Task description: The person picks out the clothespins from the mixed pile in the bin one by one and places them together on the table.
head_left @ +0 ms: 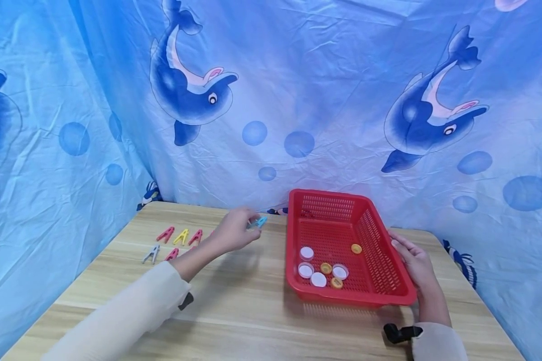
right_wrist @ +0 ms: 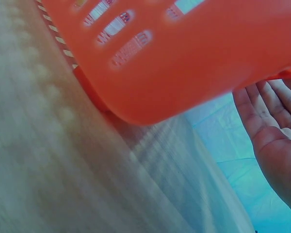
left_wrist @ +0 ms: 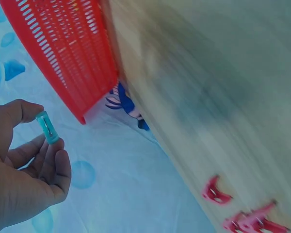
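Note:
My left hand (head_left: 237,229) pinches a light-blue clothespin (left_wrist: 47,127) between thumb and fingertips, above the far part of the table and left of the basket. The red plastic basket (head_left: 293,235) has slotted walls and stands at the right. Inside it lie several white round caps (head_left: 318,280) and small yellow caps (head_left: 356,248). My right hand (head_left: 415,265) holds the basket's right rim, its fingers reaching up under the edge in the right wrist view. Left of the left forearm, red clothespins (head_left: 165,234), a yellow clothespin (head_left: 181,237) and a grey-blue clothespin (head_left: 151,254) lie spread out.
The wood-grain table (head_left: 253,311) ends at the back against a blue curtain (head_left: 271,100) printed with dolphins. My left forearm hides part of the clothespin group. Another stretch of curtain hangs along the left side.

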